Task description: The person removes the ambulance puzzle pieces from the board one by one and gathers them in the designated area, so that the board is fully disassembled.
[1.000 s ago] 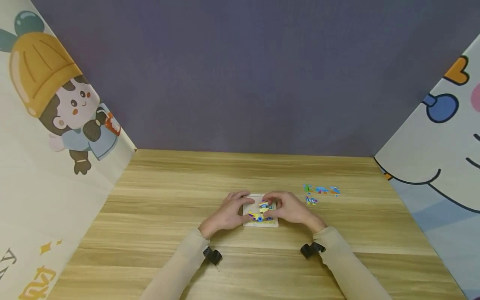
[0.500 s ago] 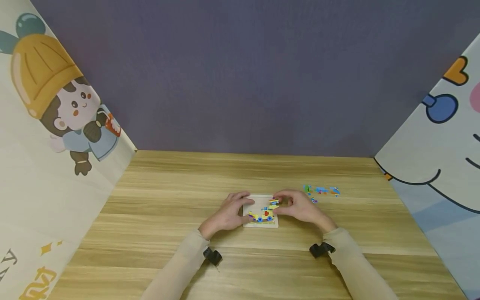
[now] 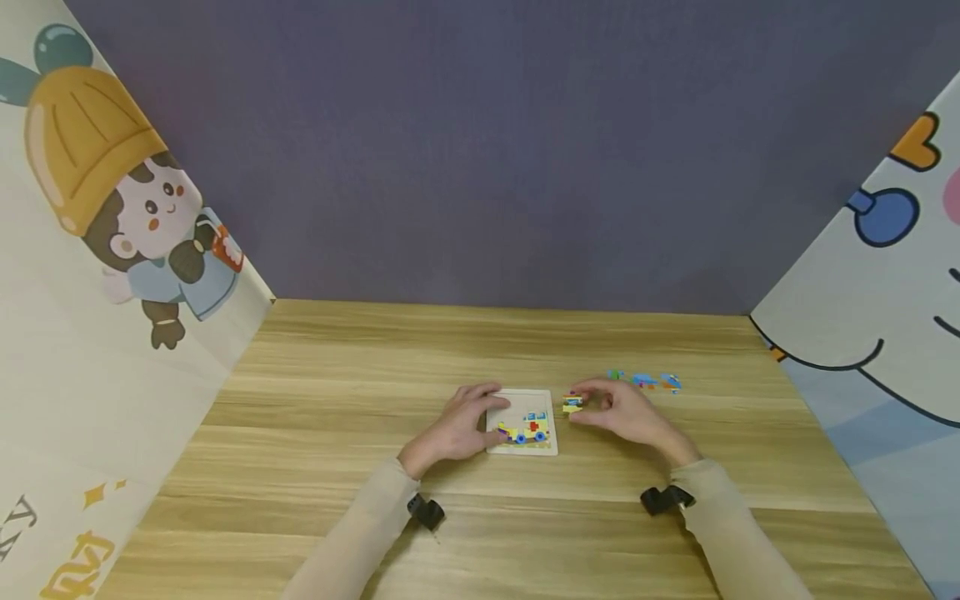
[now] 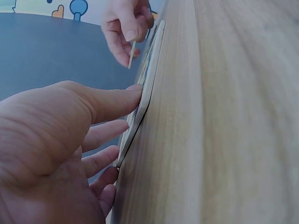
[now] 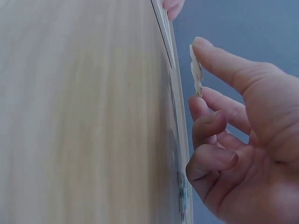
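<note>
A pale puzzle board [image 3: 516,409] lies flat on the wooden table, with joined pieces of a yellow vehicle [image 3: 533,432] with blue wheels along its lower part. My left hand [image 3: 454,427] rests at the board's left side, thumb pressing on the edge and fingers loosely extended. To the right of the board, my right hand [image 3: 628,412] pinches a thin puzzle piece [image 3: 573,403] between thumb and fingertips, its face yellow and blue. In the right wrist view this puzzle piece [image 5: 196,71] is seen edge-on, away from the tabletop.
Several loose puzzle pieces [image 3: 643,381] with blue, green and orange print lie beyond the right hand, partly covered by it. A dark partition [image 3: 510,167] stands at the table's back, with cartoon-printed panels [image 3: 142,208] at both sides.
My right hand has moved right, carrying the puzzle piece from over the board to beside it. It now hides a loose piece seen earlier. The left hand stays at the board.
</note>
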Motion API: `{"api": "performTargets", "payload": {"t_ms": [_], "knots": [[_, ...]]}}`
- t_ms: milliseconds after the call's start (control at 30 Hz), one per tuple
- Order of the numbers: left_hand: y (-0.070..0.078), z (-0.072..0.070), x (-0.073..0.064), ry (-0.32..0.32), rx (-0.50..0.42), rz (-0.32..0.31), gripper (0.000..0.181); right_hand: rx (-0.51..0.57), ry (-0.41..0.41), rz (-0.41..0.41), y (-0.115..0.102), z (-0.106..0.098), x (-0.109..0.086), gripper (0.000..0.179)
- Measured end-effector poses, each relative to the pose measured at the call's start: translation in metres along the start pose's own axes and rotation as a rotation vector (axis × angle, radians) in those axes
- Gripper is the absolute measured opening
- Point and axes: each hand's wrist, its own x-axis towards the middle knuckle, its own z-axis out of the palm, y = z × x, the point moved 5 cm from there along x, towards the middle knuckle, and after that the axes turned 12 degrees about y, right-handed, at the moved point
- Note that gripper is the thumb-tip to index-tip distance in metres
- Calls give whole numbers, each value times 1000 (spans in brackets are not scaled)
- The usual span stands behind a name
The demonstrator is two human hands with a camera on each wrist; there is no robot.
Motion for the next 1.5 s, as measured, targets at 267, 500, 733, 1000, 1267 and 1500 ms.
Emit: {"api": "performTargets", "payload": {"t_ms": [267,500,733,1000,1267,1500], "knots": [[0,-1,1,0,1,-4,53,-13,45,-6,12,-17,-4,48],[0,-1,1,0,3,-5,53,-8,80,14,25,-35,-10,48],[1,-1,2,2,6,1,52,12,93,56,39,-51,-17,50],[0,-1,1,3,6,5,52,-55,130,128,53,-69,-25,52],[0,-1,1,4,3,5,52,-95,132,143,59,-80,-29,48],[0,-1,0,-6,-8,6,51,-150,122,168,64,-85,-35,50]]}}
